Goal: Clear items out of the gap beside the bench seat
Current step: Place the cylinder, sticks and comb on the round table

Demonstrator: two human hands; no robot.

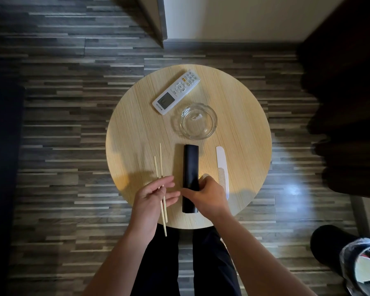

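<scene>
A white remote (pixel 176 92) and glass ashtray (pixel 198 121) sit on the round table (pixel 244 116).

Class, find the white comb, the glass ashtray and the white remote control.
white comb (pixel 220 161): head view, on its handle.
glass ashtray (pixel 198 121): head view, on its base.
white remote control (pixel 181 87): head view, on its round buttons.

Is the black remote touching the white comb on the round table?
Apart. The head view shows a clear strip of bare table between the black remote and the white comb along their visible lengths.
</scene>
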